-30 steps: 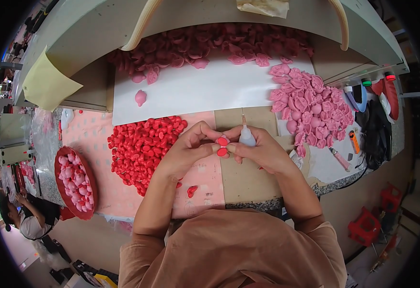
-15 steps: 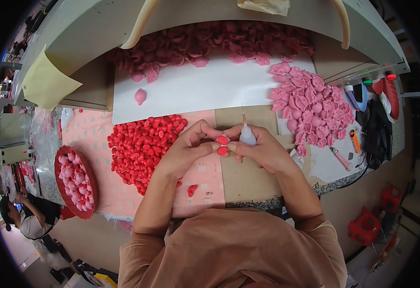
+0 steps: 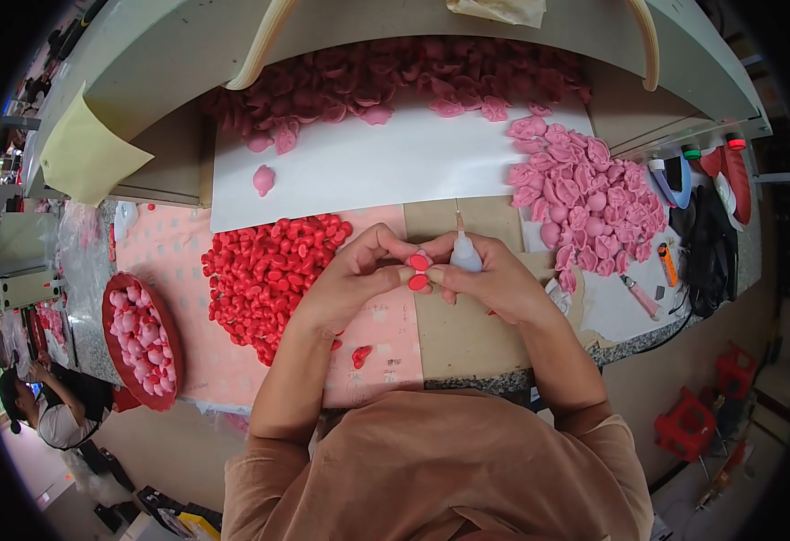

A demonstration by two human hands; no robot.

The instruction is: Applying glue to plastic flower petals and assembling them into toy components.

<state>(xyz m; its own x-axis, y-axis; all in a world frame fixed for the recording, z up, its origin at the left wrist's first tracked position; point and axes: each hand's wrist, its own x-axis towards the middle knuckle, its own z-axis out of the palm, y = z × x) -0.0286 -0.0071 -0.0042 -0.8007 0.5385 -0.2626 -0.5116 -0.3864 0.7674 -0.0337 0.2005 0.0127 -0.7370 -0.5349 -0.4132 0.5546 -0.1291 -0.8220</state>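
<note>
Above the table's front part my two hands meet around a small red two-lobed piece, its two flat ovals facing me. A bit of pink shows behind the upper oval. My left hand is closed, thumb and fingers pinching the piece from its left. In my closed right hand rests a translucent bottle with a thin needle tip pointing away from me. The right thumb and fingertips also touch the piece. A heap of red pieces lies left of my left hand, with one loose red piece nearer me.
Pink cupped pieces are heaped at right; more lie under the grey hood. A red basket of pink pieces stands left. An orange cutter lies right. Another person is at far left; red stools stand lower right.
</note>
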